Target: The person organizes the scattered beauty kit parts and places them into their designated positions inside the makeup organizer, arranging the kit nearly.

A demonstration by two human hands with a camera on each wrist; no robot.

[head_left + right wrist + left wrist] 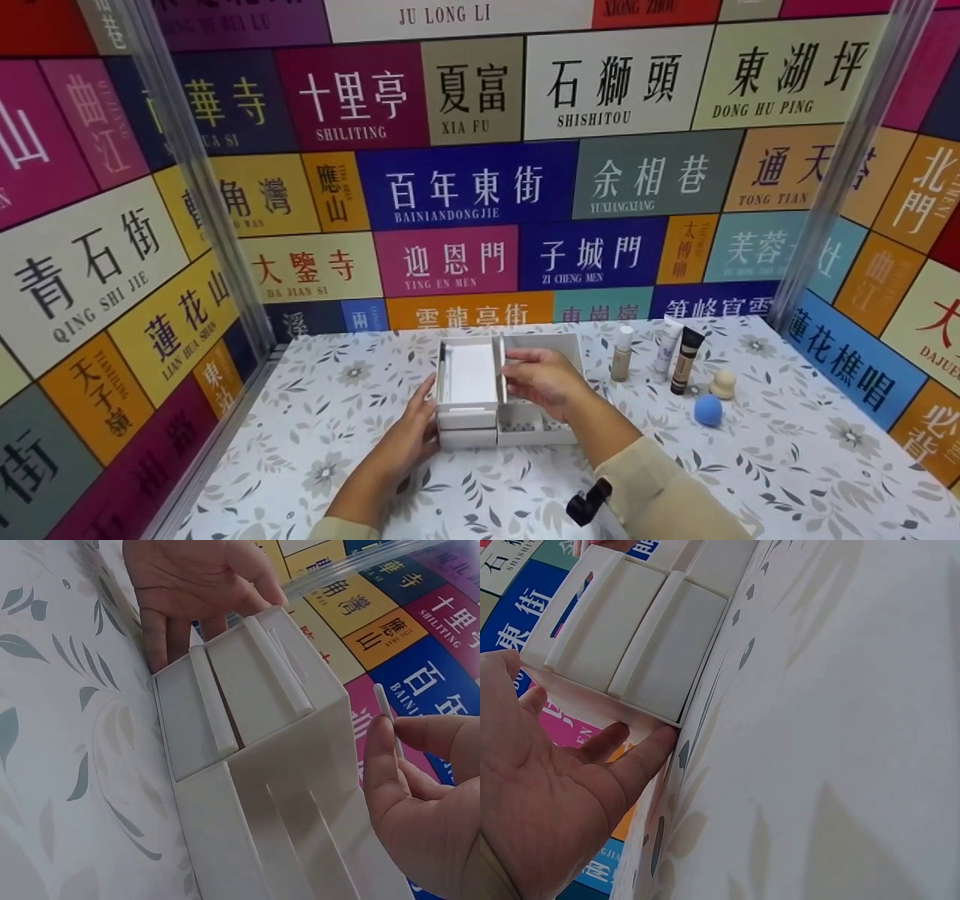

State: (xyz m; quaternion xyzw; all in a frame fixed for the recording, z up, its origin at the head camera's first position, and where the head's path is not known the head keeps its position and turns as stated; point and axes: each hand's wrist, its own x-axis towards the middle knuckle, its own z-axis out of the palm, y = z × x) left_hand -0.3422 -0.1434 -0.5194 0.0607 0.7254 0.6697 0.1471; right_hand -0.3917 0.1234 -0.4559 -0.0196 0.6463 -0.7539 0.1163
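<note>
A white desktop organizer [466, 437] with two stacked small drawers [259, 679] stands on the table. My left hand [412, 427] rests its fingers against the organizer's left side; in the left wrist view the left hand [562, 780] has its fingers extended along the lower edge. With thumb and fingers my right hand [544, 379] pinches a thin white strip-like piece [384, 701], seen nearly edge-on, above the organizer. The open top [472, 371] holds a slim dark-tipped item at its left. Lower compartments with dividers [300, 832] lie on the right, partly hidden by the right hand.
Right of the organizer stand a beige bottle [621, 356], a white tube [666, 349] and a black-capped tube [684, 364]. A blue ball-shaped sponge [707, 411] and a cream gourd-shaped sponge [723, 385] lie beside them. Sign-covered walls [472, 187] enclose the floral-patterned table [322, 465].
</note>
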